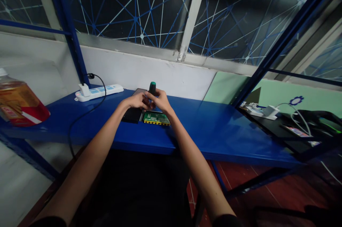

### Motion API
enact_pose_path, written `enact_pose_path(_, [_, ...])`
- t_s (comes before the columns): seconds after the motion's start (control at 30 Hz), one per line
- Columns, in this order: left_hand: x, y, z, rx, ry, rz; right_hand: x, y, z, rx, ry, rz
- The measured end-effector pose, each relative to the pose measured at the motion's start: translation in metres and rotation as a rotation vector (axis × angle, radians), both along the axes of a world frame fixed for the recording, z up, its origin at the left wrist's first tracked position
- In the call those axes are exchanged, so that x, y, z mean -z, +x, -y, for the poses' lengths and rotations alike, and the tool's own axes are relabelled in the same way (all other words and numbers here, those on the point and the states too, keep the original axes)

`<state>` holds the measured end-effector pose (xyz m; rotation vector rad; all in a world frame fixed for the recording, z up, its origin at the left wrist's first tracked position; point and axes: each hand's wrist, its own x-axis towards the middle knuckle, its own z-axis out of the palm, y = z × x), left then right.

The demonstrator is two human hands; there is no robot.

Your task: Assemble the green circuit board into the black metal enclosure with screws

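My right hand (159, 99) is closed around a screwdriver (152, 87) with a dark handle and green end, held upright. Close beside it, my left hand (139, 101) has its fingers bent in toward the lower part of the tool; what they pinch is hidden. Under both hands lies a green circuit board (155, 117) with a row of yellow ports along its near edge. A black flat piece (132, 115) sits to the left of the board, below my left wrist. Another dark flat object (140, 91) shows partly behind my left hand.
The blue table (203, 127) carries a white power strip (100, 92) with a black cable (87, 116) running over its front edge. A large bottle (21, 102) stands at the far left. On the right, past a blue post, sit another power strip (256, 112) and a phone (298, 131).
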<state>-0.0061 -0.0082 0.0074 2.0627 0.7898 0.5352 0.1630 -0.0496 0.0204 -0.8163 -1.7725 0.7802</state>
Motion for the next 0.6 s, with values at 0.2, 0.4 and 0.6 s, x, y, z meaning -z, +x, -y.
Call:
enact_pose_path(0.2, [0.0023,0.0026,-0.0031,-0.049,0.05,-0.01,-0.0005,0.0006,-0.0001,-0.006,-0.016,-0.006])
enact_pose_path(0.4, [0.0006,0.0019,-0.0023,0.034,0.116,-0.008,-0.0021,0.0006,0.0036,0.02,-0.066,-0.014])
enact_pose_path(0.6, [0.0016,-0.0001,-0.0043,0.023,0.12,0.001,-0.0027,0.0007,0.0029,0.026,-0.033,-0.025])
